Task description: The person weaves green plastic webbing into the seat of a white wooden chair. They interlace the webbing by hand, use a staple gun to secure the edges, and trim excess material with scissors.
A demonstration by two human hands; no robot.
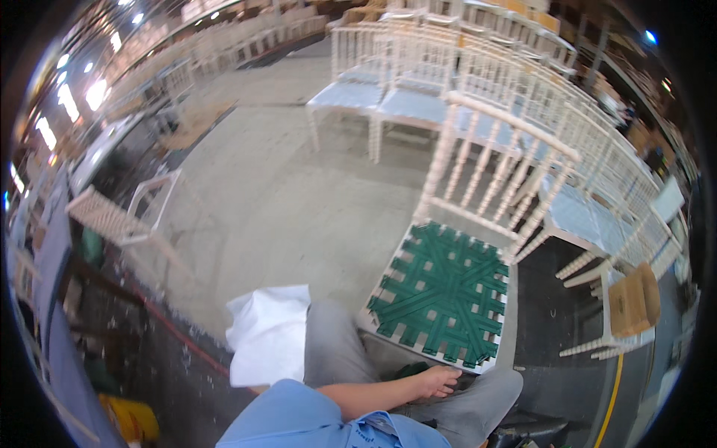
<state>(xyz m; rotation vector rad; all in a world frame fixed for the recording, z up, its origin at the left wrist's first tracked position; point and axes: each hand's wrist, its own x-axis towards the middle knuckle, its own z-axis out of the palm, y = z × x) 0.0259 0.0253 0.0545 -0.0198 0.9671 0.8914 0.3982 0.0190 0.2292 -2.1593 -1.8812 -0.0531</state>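
My left hand [437,381] rests low over my lap, by my right knee and just short of the chair seat's front edge. Its fingers are loosely bent and a little apart, and nothing shows in them. Facing me is a pale wooden chair [489,220] with a turned spindle back. Wide green webbing [441,291] crisscrosses its seat, with gaps between the strips. A creased white sheet [269,332] lies beside my left thigh; a sliver of skin shows under its lower edge. My right hand is out of sight.
Rows of pale chairs [414,104] with light blue seats stand behind. A small pale frame [123,216] lies tipped at left. On the right, a tipped chair holds a brown cardboard piece [633,300]. Something yellow [128,418] sits at lower left.
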